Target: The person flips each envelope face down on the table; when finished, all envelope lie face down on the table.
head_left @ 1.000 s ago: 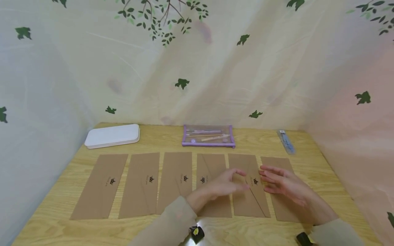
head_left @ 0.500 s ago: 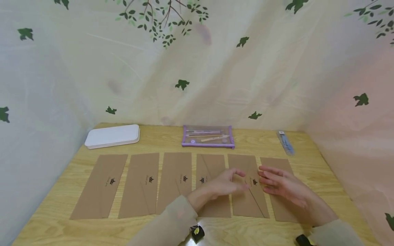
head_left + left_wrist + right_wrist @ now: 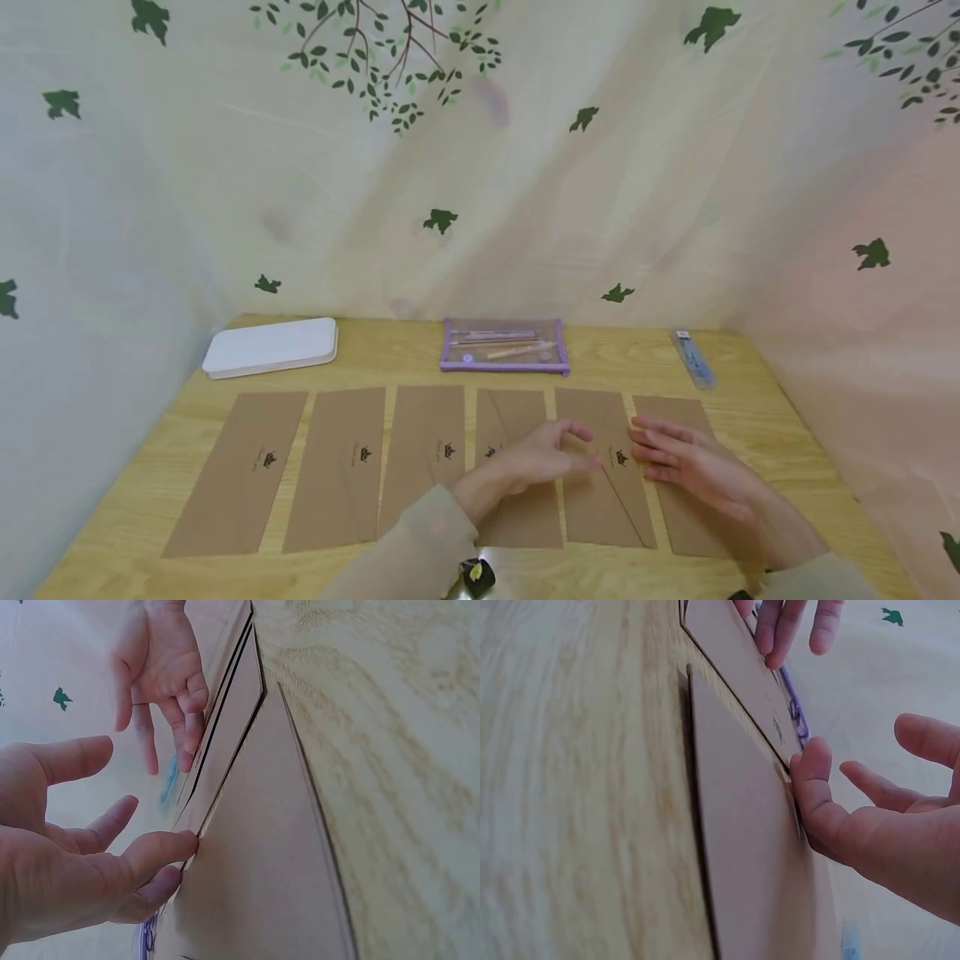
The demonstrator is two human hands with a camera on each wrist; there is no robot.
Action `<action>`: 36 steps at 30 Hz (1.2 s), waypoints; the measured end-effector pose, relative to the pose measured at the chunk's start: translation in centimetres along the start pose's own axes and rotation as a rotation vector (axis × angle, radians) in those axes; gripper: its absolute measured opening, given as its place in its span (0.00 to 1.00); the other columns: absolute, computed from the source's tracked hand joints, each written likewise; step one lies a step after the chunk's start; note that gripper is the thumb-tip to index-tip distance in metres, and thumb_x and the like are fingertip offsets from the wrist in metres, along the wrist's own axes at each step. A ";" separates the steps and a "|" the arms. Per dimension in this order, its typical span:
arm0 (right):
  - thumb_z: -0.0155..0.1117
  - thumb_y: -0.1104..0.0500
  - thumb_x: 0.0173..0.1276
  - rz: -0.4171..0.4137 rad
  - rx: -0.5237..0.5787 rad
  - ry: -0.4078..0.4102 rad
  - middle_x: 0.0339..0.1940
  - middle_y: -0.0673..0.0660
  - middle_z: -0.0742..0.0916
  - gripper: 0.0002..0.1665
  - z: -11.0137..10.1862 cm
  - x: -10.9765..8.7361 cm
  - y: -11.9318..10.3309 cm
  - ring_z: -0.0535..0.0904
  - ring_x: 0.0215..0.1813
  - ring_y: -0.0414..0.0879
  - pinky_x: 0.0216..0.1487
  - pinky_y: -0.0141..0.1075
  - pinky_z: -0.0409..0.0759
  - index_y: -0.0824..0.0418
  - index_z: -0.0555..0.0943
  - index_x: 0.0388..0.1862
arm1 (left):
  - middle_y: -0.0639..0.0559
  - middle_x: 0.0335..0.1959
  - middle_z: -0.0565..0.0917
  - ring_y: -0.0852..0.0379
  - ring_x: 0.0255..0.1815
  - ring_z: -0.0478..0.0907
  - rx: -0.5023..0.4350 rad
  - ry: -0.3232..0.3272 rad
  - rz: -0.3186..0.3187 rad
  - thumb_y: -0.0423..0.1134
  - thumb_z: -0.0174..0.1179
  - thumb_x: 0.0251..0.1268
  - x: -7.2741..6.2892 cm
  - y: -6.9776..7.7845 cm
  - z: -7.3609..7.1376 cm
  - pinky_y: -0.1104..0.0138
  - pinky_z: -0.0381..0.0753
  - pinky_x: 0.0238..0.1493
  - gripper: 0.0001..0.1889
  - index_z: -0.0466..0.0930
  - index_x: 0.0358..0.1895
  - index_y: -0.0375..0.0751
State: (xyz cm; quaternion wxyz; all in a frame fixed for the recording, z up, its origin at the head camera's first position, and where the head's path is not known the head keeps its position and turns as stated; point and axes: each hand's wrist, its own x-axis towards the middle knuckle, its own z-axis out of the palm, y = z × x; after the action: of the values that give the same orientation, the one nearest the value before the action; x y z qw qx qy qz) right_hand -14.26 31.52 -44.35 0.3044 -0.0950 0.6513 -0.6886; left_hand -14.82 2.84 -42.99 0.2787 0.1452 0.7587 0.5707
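Observation:
Several brown paper envelopes (image 3: 234,475) lie side by side in a row on the wooden table, most with a small black crown print. My left hand (image 3: 532,458) is over the fourth envelope from the left, its fingers reaching toward the fifth envelope (image 3: 592,500). The rightmost envelope (image 3: 678,525) lies beneath my right hand (image 3: 697,467). Both palms face inward with the fingers relaxed and spread, and neither hand holds anything. In the left wrist view, fingertips of the left hand (image 3: 82,862) are at an envelope's surface; whether they touch cannot be told.
Behind the row are a white case (image 3: 270,347) at left, a clear purple-edged pencil pouch (image 3: 504,367) with pens in the middle, and a slim blue packaged item (image 3: 693,360) at right. A pale curtain (image 3: 480,250) with leaf prints surrounds the wooden table (image 3: 300,575).
The head view has tipped slightly upward, so the table and envelopes sit a little lower in it. Both hands keep nearly the same pose and place over the envelopes.

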 end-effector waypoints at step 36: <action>0.39 0.58 0.87 -0.042 0.121 0.017 0.63 0.55 0.78 0.26 0.0 0.7 -0.5 0.79 0.60 0.50 0.63 0.43 0.80 0.62 0.62 0.78 | 0.43 0.61 0.76 0.45 0.64 0.71 -0.074 0.041 0.045 0.37 0.68 0.65 0.6 -0.7 -0.6 0.53 0.73 0.65 0.19 0.79 0.58 0.37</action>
State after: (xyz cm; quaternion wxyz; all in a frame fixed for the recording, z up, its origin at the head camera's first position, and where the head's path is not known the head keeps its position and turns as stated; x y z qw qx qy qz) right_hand -15.00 31.13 -44.11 0.2895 -0.0841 0.6090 -0.7336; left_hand -15.61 2.43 -43.72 0.2554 0.1399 0.7392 0.6073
